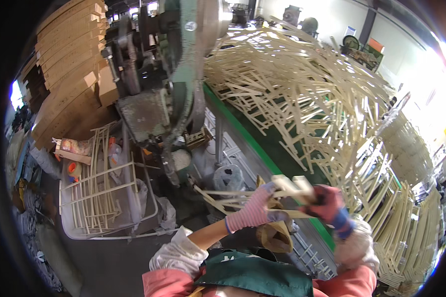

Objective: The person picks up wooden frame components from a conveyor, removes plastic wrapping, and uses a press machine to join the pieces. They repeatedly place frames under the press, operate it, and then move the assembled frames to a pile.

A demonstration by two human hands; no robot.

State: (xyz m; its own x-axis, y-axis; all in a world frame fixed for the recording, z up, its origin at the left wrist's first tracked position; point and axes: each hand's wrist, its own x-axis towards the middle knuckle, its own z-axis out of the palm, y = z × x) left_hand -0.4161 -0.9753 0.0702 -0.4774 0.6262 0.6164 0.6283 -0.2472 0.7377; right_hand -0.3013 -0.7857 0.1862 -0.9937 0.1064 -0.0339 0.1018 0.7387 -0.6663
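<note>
Several long cream-coloured strips (218,202) are held low in front of me, reaching left toward the press machine (148,114). My left hand (252,210), in a pink striped glove, is closed around them. Two thick pale ends (293,185) stick up between my hands. My right hand (329,204), in a red glove with a blue cuff, is closed at the strips' right ends and smeared by motion. The material of the strips cannot be made out. A large heap of similar strips (302,84) covers the green-edged table (255,143) beyond my hands.
A white tub (91,230) with strips, an orange tape roll (74,170) and a small box stands at the left. Stacked cardboard boxes (72,49) rise behind it. A bag-lined bucket (228,176) sits below the table edge. Bundled strips (406,237) lie at the right.
</note>
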